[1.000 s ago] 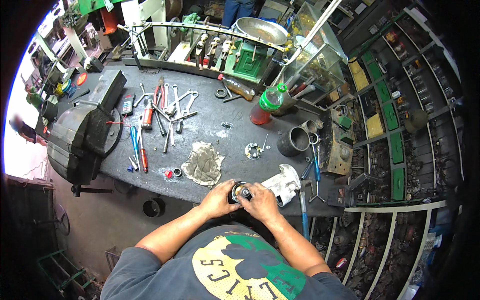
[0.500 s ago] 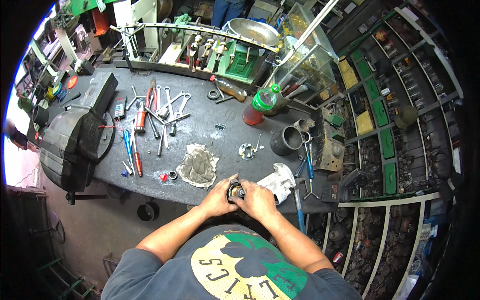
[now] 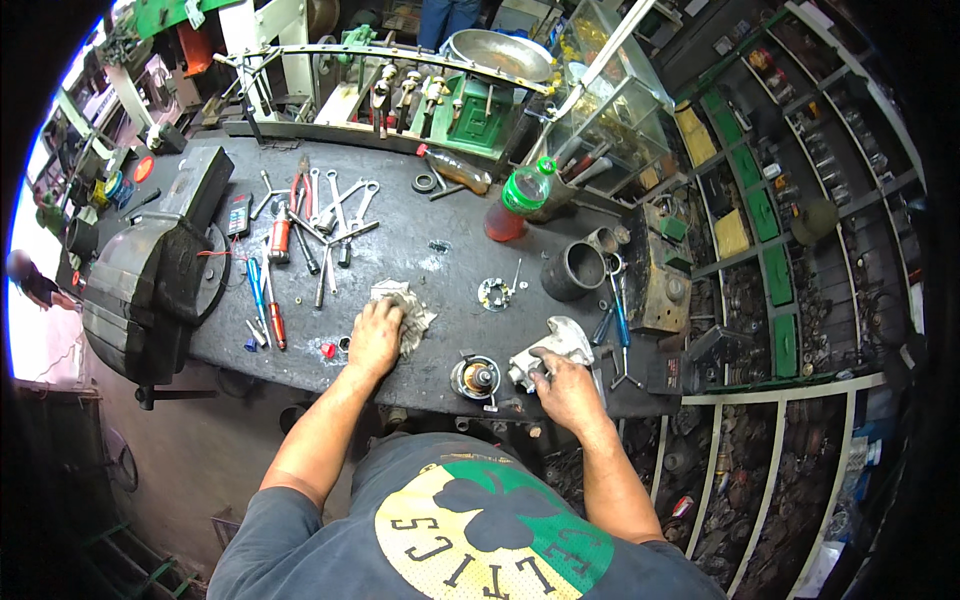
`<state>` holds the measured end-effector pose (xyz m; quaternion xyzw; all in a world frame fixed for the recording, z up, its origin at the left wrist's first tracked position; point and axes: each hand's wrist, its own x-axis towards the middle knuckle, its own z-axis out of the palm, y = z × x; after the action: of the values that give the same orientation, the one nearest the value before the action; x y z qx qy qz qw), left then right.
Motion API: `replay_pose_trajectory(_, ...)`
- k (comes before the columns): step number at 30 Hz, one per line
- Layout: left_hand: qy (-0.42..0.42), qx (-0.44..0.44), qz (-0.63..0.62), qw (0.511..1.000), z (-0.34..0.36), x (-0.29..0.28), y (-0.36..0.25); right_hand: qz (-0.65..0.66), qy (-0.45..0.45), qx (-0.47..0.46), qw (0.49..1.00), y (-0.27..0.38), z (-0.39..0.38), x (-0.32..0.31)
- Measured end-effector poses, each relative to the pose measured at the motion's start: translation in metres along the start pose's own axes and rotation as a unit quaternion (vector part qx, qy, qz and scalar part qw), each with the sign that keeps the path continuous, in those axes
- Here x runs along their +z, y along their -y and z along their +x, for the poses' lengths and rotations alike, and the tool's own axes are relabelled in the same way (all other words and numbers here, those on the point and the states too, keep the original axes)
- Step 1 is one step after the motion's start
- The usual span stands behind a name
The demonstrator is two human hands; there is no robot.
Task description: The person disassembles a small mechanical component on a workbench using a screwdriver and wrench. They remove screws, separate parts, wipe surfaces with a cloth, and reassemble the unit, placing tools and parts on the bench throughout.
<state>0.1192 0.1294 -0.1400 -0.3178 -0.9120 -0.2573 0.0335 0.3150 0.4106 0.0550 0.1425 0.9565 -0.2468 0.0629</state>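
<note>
My left hand (image 3: 377,335) is closed over a dirty light-coloured rag (image 3: 414,330), which is bunched up on the bench. At the bench's front edge, my right hand (image 3: 570,392) has its fingers and thumb closed on the near end of a pale grey cast-metal housing (image 3: 566,343). Between my hands, a round metal motor part (image 3: 476,378) with a central shaft and a coppery ring stands free. Beyond it lies a small ring-shaped part (image 3: 494,294) beside a thin pin.
A large vise (image 3: 150,280) occupies the left end. Wrenches, pliers (image 3: 301,188) and screwdrivers (image 3: 275,322) are spread left of centre. A bottle of red liquid (image 3: 515,205) and a dark metal cylinder (image 3: 573,272) stand at the right. Parts shelves (image 3: 745,400) flank the bench.
Both hands have let go of the round motor part, now standing on the bench. My left hand moved left onto the rag and bunched it; my right hand moved right to the housing.
</note>
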Motion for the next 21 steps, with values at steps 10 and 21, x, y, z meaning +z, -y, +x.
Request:
replay_pose_trajectory(10,0.067,0.157,-0.097,0.981,-0.031,-0.079,-0.157,0.017,0.033,-0.035,0.999,-0.063,-0.038,0.064)
replay_pose_trajectory(21,0.207,0.174,0.13,0.954,0.001,-0.074,-0.197,-0.128,0.0,-0.191,0.973,-0.039,0.0,0.072)
